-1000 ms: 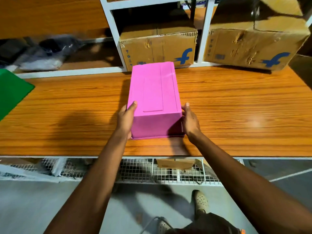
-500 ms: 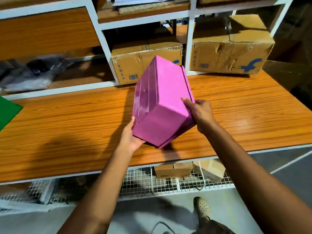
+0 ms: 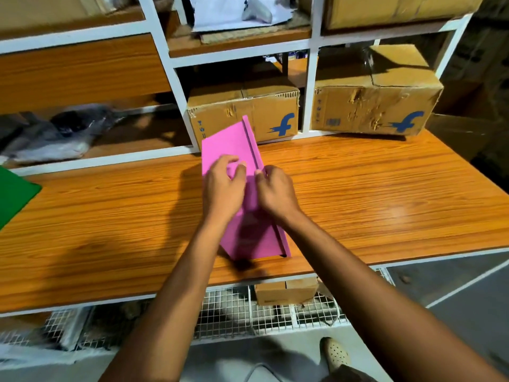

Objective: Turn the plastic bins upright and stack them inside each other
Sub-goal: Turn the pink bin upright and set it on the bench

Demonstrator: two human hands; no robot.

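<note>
A pink plastic bin (image 3: 228,144) is held tipped on its side over the middle of the wooden table (image 3: 371,199). One long flat wall faces up at me and its rim runs along the right edge. My left hand (image 3: 221,190) lies on that upper wall with the fingers curled over it. My right hand (image 3: 275,193) grips the rim on the right side. The bin's inside is hidden from me. I see no other bin.
Two cardboard boxes (image 3: 245,111) (image 3: 377,103) stand on the white shelf behind the table. A green sheet (image 3: 13,197) lies at the left edge. Grey plastic bags (image 3: 46,139) fill the left shelf. A wire rack with a small carton (image 3: 286,290) sits under the table.
The bin lay upside down on the table, was lifted and tilted, and is turned further onto its side now. Both hands shifted from its sides to the upper wall and rim.
</note>
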